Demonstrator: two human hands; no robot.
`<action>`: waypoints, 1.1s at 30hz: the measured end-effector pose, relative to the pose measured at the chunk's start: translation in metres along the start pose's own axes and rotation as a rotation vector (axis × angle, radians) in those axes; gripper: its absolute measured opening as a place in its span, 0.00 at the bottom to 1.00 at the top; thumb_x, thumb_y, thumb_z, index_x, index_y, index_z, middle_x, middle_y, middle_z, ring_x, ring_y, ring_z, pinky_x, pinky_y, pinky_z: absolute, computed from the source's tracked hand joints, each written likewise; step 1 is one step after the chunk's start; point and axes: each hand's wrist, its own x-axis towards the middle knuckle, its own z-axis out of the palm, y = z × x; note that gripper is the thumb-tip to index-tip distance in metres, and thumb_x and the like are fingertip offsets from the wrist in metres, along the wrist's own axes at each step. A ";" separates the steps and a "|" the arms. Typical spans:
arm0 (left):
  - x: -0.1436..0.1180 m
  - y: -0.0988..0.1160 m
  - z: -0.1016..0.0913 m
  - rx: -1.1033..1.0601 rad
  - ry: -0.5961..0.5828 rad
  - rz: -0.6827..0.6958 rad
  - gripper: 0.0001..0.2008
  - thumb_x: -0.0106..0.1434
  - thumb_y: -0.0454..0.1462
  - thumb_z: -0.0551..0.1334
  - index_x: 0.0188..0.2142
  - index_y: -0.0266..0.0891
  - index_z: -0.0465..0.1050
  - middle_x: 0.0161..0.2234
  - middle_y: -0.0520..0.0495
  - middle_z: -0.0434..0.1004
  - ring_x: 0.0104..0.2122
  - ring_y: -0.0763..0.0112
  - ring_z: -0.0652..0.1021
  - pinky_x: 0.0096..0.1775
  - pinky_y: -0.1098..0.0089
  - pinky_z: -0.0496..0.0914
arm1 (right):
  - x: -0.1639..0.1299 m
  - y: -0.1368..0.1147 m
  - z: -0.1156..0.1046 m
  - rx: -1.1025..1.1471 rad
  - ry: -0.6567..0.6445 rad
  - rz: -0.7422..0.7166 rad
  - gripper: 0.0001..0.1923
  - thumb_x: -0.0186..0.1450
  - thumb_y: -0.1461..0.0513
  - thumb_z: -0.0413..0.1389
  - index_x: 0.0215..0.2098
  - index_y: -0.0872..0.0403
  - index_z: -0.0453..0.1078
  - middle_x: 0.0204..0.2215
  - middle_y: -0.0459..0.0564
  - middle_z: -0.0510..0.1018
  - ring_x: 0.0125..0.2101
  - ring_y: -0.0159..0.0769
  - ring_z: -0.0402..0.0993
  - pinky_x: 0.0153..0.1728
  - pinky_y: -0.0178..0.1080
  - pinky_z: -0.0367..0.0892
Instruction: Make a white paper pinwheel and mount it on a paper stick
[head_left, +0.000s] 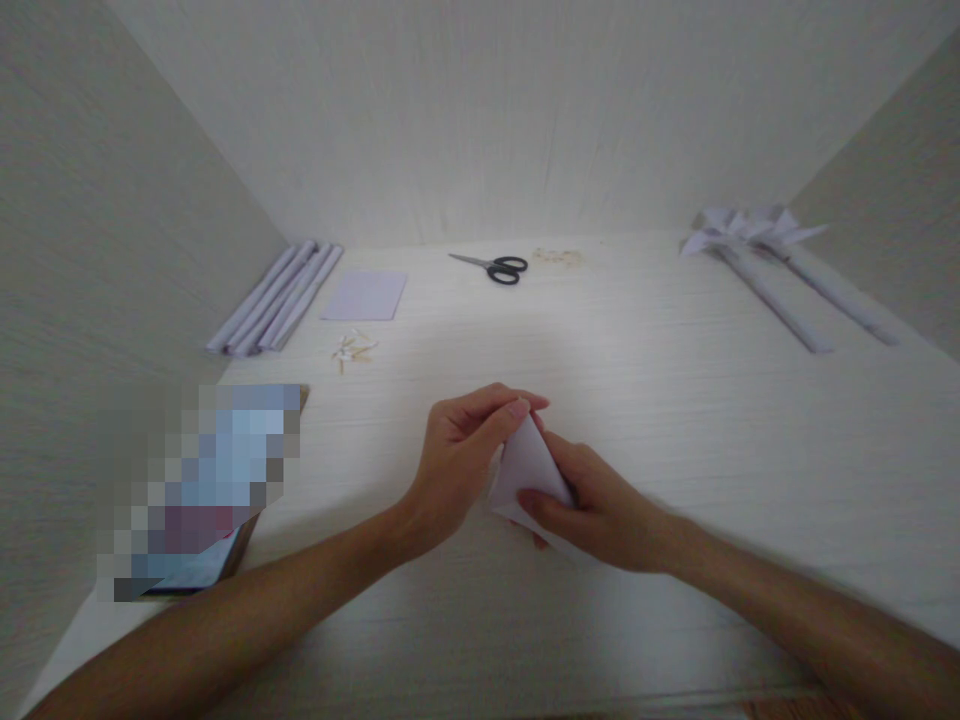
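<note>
A folded sheet of white paper [529, 465] is held up between my two hands, above the near middle of the table. My left hand [469, 450] pinches its upper corner, with the thumb on the near face and the fingers behind. Lower on the right edge, my right hand [600, 500] is closed on the paper, thumb laid across the front. The right fingers are mostly hidden behind the sheet, and a few fingertips show beneath it.
Rolled paper tubes [277, 300] lie at the back left, beside a square paper stack [365, 296] and small sticks [354, 350]. Scissors [495, 268] and small bits [557, 257] lie at the back. Paper pinwheels [780, 270] are at right, a blurred-screen device [244, 545] at left.
</note>
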 end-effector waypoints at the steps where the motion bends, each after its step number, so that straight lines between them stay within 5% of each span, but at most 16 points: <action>1: 0.000 0.000 0.000 0.001 0.001 0.003 0.07 0.54 0.36 0.58 0.27 0.40 0.75 0.24 0.52 0.71 0.27 0.78 0.69 0.29 0.76 0.62 | 0.000 0.000 0.000 -0.001 0.001 0.004 0.10 0.56 0.70 0.48 0.37 0.55 0.58 0.21 0.42 0.69 0.18 0.27 0.66 0.18 0.30 0.63; 10: 0.000 -0.001 0.001 0.043 0.023 0.031 0.07 0.55 0.36 0.58 0.28 0.40 0.75 0.24 0.52 0.71 0.26 0.78 0.69 0.28 0.76 0.62 | -0.001 0.001 0.001 -0.033 0.024 0.029 0.18 0.56 0.69 0.47 0.45 0.55 0.57 0.21 0.42 0.68 0.17 0.27 0.67 0.17 0.31 0.64; 23: -0.002 0.006 0.005 0.207 0.074 0.081 0.09 0.56 0.36 0.56 0.27 0.38 0.75 0.23 0.51 0.71 0.26 0.76 0.70 0.29 0.75 0.64 | -0.001 0.001 0.001 -0.038 0.028 0.038 0.14 0.57 0.68 0.47 0.42 0.55 0.58 0.20 0.42 0.68 0.17 0.27 0.66 0.18 0.30 0.64; 33: -0.002 0.003 0.004 0.116 0.037 0.063 0.09 0.56 0.36 0.56 0.27 0.39 0.75 0.24 0.51 0.70 0.27 0.76 0.69 0.30 0.75 0.63 | -0.001 0.001 0.002 -0.055 0.032 0.013 0.06 0.56 0.68 0.47 0.33 0.55 0.59 0.20 0.42 0.68 0.17 0.26 0.65 0.17 0.29 0.61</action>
